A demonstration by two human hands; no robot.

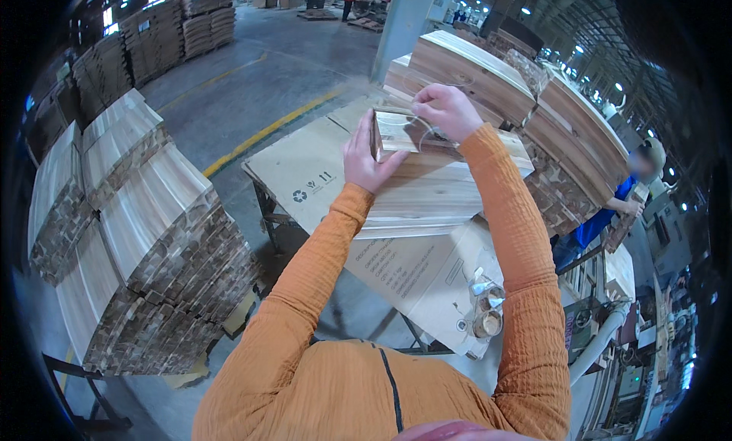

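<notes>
Pale wood boards (435, 186) lie stacked at the centre of the frame, their long axis going left to right. The left hand (367, 160), unclenched, thumb spread, rests nearer to their left end. The right hand (448, 112) is farther right, near their upper edge, fingers bent together; whether it grips something, I cannot tell.

A person wears a burnt-orange long-sleeved top (320, 391) in crinkled, finely puckered fabric. The left sleeve (305, 273) and right sleeve (512, 212) match it, wrinkled along their length and snug at the wrists. A narrow dark strip (392, 388), possibly a zip, runs down the front. Left hand (367, 160) and right hand (450, 109) are bare.
</notes>
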